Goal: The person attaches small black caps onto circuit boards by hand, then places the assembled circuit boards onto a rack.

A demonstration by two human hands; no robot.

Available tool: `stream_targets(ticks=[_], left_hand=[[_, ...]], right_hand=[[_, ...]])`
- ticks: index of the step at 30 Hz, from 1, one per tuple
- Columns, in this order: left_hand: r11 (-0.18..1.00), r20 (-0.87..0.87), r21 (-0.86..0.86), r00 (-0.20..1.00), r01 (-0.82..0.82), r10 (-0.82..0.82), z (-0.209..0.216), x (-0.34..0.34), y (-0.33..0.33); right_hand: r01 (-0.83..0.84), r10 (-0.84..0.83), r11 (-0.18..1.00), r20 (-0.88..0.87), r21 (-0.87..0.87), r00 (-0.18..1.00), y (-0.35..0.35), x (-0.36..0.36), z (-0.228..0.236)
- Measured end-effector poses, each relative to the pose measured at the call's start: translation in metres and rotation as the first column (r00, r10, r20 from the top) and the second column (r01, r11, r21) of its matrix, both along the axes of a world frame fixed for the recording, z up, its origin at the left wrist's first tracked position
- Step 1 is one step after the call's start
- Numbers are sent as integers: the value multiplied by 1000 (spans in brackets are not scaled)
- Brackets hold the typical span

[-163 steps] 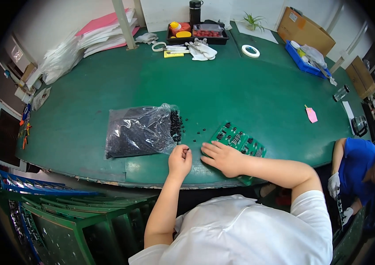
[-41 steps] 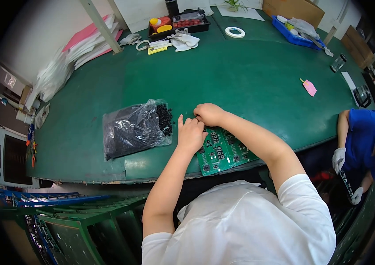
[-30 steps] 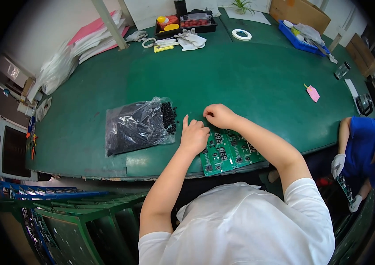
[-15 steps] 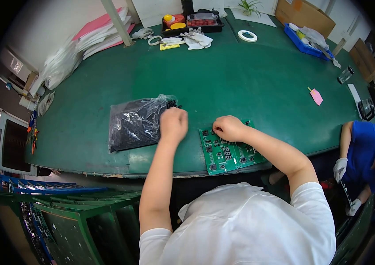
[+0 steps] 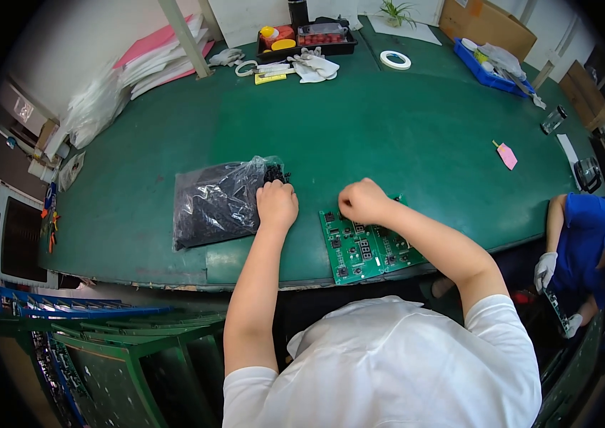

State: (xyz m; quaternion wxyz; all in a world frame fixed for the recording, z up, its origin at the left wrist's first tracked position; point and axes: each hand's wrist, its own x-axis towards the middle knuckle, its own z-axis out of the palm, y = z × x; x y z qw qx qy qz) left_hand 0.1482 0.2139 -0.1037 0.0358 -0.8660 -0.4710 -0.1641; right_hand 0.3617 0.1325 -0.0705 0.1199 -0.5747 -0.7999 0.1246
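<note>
A clear plastic bag [image 5: 217, 203] full of small black parts lies on the green table, left of centre. Loose black parts [image 5: 276, 173] spill from its right-hand mouth. My left hand [image 5: 277, 205] is at that mouth with its fingers curled down against the parts; what they grip is hidden. To the right, a green circuit board [image 5: 352, 267] with dark components and digit displays lies flat by the table's near edge. Over its far part, my right hand [image 5: 365, 202] is closed in a pinch, fingertips down; anything between them is too small or covered to make out.
At the back stand a black tray [image 5: 331, 48] with gloves [image 5: 313, 65] before it, a tape roll [image 5: 395, 60] and a blue basket [image 5: 491, 71]. A pink tag [image 5: 506, 155] lies at right. A co-worker in blue [image 5: 588, 242] sits beyond the right edge, wearing white gloves.
My left hand has come down slightly toward me, showing more of the black parts at the bag's mouth. My right hand has shifted slightly up and left above the board.
</note>
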Motion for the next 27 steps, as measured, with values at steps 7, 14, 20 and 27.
stream_targets(ticks=[7,14,20,27], left_hand=[[918,601,-380,784,111,154,6,-13,-62],[855,758,-323,652,405,-23,42,0,-112],[831,550,-362,817,423,-176,48,36,-116],[837,310,-132,825,530,-473,40,79,-110]], right_hand=[[143,-87,977,-316,159,945,95,-42,-42],[23,-24,999,20,25,1000,132,-65,-32],[48,-42,998,-101,51,994,101,-25,-22],[120,-94,990,-298,70,950,-11,67,-14]])
